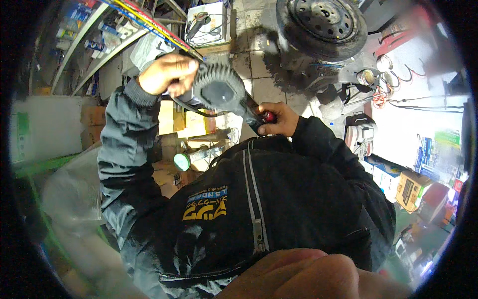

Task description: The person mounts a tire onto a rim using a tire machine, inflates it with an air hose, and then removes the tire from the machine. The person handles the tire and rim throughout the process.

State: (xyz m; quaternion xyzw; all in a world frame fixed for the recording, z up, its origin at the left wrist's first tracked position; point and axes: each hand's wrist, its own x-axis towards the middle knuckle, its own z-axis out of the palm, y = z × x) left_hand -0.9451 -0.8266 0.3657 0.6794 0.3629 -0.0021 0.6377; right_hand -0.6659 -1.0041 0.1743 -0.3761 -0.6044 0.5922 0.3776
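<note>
A dark tool with a broad, ribbed head is held across the upper middle of the view, its handle angled down to the right. My left hand is closed at the upper left rim of that head, with thumb and fingers curled against it. My right hand grips the handle, where a red part shows beside the fingers. A black hose or cord curves below the head. Behind my left hand are thin coloured strips along a metal rack.
A wheel with tyre lies at the upper right near cans and tangled hoses. An open box sits at top. Shelves with bottles line the left. Cardboard boxes stand right; a green-ended cylinder lies below.
</note>
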